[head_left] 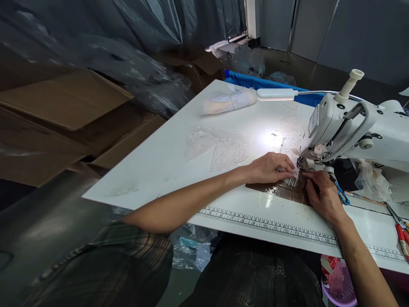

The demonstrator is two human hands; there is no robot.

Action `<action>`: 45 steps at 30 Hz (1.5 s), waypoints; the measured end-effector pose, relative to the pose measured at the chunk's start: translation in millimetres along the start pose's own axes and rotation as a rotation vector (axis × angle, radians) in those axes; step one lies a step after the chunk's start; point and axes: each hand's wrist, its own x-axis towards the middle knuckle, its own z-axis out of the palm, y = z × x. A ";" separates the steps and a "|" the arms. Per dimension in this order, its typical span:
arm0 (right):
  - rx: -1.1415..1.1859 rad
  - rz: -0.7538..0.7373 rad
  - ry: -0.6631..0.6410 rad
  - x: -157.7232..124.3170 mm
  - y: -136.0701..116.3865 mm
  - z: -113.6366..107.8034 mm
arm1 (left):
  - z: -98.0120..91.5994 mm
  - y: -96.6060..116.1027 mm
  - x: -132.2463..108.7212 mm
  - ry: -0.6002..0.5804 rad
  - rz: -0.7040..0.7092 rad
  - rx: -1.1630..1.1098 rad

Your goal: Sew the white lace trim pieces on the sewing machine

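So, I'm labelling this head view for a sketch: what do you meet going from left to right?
Flat brown cardboard boxes → loose white lace piece on the table → left hand → right hand → red-handled scissors.

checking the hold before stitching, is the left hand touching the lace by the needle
Touching. The head view shows the left hand with its fingertips down on the lace, no gap between them, right beside the sewing machine.
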 end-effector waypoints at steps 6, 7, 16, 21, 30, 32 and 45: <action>-0.157 -0.137 -0.113 0.3 -3.5 3.2 | 5.7 -1.1 0.9 0.242 0.101 0.034; -0.165 -0.150 -0.121 0.3 -3.8 2.7 | 6.0 -1.7 0.9 0.213 0.124 0.051; -0.099 -0.138 -0.224 -2.3 -9.4 -5.4 | 7.8 -6.4 -1.1 -0.040 0.240 0.190; 0.011 -0.104 -0.291 10.4 -8.0 -19.8 | 8.3 -5.8 -2.0 -0.107 0.321 0.385; 0.105 0.081 -0.232 31.9 12.4 -18.0 | 8.3 -3.5 -2.3 -0.157 0.332 0.487; 0.082 0.002 -0.201 25.5 13.3 -10.2 | 9.2 -4.1 -3.2 -0.135 0.354 0.509; -0.069 -0.214 -0.197 17.2 19.0 -5.1 | 10.9 -2.2 -7.1 -0.088 0.464 0.567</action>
